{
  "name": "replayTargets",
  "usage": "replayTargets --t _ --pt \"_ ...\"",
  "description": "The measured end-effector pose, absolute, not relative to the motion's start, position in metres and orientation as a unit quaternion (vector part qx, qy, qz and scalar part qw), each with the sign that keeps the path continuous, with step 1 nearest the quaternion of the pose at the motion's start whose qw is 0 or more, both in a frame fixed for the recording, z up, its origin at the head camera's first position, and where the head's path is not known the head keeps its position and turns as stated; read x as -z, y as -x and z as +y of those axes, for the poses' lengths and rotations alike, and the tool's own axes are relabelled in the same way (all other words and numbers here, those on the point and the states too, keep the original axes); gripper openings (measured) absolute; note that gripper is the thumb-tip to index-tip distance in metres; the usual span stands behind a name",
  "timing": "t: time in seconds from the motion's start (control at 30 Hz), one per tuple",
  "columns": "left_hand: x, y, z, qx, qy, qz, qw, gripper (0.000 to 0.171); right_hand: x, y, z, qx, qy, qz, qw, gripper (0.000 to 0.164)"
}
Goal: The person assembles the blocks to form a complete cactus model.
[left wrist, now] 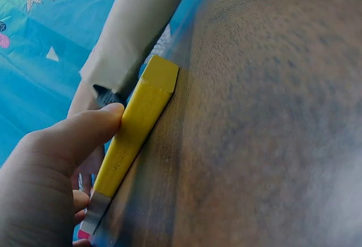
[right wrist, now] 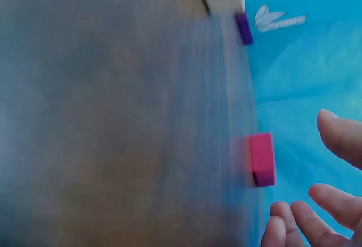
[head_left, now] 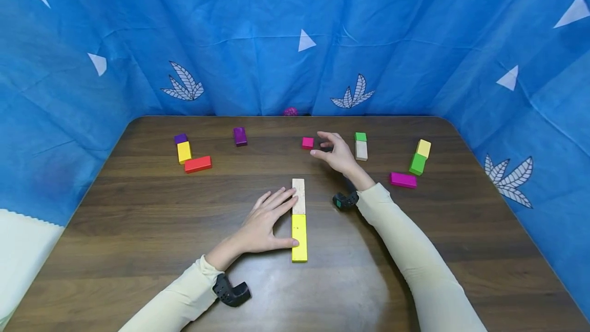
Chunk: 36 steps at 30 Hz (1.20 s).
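Observation:
My left hand lies with fingers spread along the left side of two blocks set end to end. Its fingertips touch the pale wooden block, and its thumb rests at the edge of the yellow block. In the left wrist view the thumb tip touches that long yellow block. My right hand hovers over the table just right of a small pink block, thumb and fingers apart and nothing between them. The right wrist view shows the pink block beyond the fingertips.
Farther left stand purple, yellow and red blocks, plus a purple block. On the right are a green-and-white pair, a yellow block, a green block and a magenta block. Blue cloth hangs behind.

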State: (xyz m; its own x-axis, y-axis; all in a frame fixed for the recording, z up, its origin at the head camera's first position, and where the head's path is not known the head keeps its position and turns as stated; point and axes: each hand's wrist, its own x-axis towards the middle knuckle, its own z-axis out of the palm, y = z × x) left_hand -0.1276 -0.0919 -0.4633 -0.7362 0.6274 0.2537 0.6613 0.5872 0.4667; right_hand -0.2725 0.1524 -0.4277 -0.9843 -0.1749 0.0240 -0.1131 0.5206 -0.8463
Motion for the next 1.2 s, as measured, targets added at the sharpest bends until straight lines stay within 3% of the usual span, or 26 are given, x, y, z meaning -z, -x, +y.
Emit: replayTargets --t 0.3,1.2 --pt "0.462 0.127 -0.091 0.274 0.357 -0.893 0.022 0.095 0.431 0.295 0.149 0.469 0.062 0.88 0.053 0.057" --pt "0.463 0.127 -0.093 0.276 0.354 -0.894 0.016 0.095 0.438 0.306 0.142 0.423 0.049 0.904 0.042 0.034"
